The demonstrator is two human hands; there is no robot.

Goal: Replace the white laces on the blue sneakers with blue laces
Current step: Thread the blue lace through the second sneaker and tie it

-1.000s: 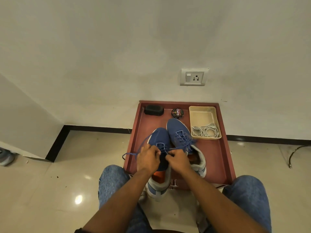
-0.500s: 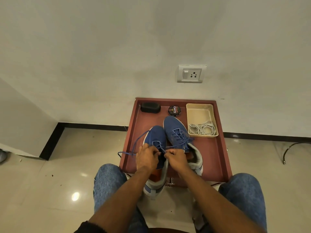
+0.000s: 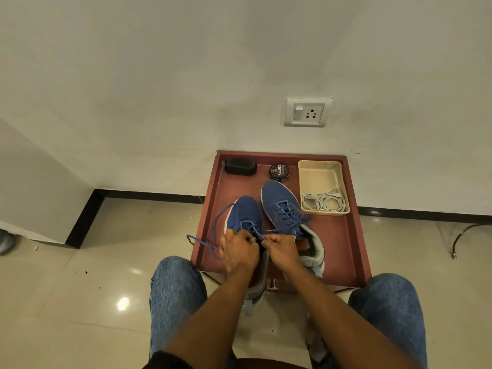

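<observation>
A red tray (image 3: 354,251) is seen in the centre of the frame, set against the wall, with two blue sneakers on it. The left sneaker (image 3: 243,215) lies toe-up toward the wall, its heel hanging over the tray's near edge; the right sneaker (image 3: 279,203) lies just beside it, to its right and slightly higher in the frame, already threaded with a blue lace and tied.

Both hands are held over the tongue of the left sneaker, at the lower centre of the frame. The fingers of the left hand (image 3: 238,251) are curled round one end of the blue lace (image 3: 213,227), which loops out to the left past the tray's edge. The fingers of the right hand (image 3: 282,250) are curled and pinch the other end of the same lace, just beside the left hand. Only the lowest eyelets of the left sneaker are seen to be threaded.

In the tray's upper right corner a cream bin (image 3: 318,174) is placed, and coiled white laces (image 3: 324,202) lie in its near half. A round polish tin (image 3: 279,171) stands left of the bin, and a black brush (image 3: 241,166) is seen in the upper left corner. Knees in blue jeans (image 3: 175,288) are visible on either side below the tray.
</observation>
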